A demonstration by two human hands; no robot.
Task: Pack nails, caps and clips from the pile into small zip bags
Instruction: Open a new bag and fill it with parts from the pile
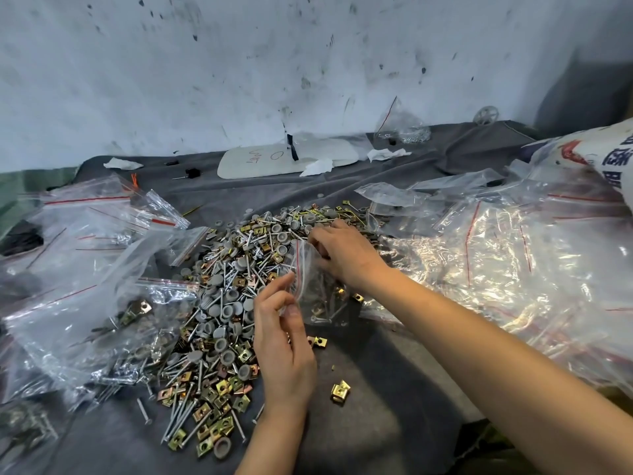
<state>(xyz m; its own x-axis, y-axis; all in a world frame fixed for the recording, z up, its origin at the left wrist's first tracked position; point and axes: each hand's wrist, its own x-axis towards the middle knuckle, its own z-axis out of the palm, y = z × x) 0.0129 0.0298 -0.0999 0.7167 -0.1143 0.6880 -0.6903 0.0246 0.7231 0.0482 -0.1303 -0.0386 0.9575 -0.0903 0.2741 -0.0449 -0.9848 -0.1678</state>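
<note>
A pile [226, 303] of silver nails, grey round caps and brass-coloured clips covers the middle of the dark cloth. A small clear zip bag [322, 296] with a red seal line lies between my hands, holding some nails and clips. My left hand [284, 341] pinches the bag's near mouth edge with thumb and fingers. My right hand [342, 252] grips the far mouth edge, fingers curled over it at the pile's side. A loose clip [340, 391] lies on the cloth near my left wrist.
Heaps of clear zip bags lie at the left [89, 269] and right [513, 262]. A printed sack [603, 156] sits at the far right. A white board [287, 159], paper scraps and a bag of nails [404, 128] rest by the stained wall.
</note>
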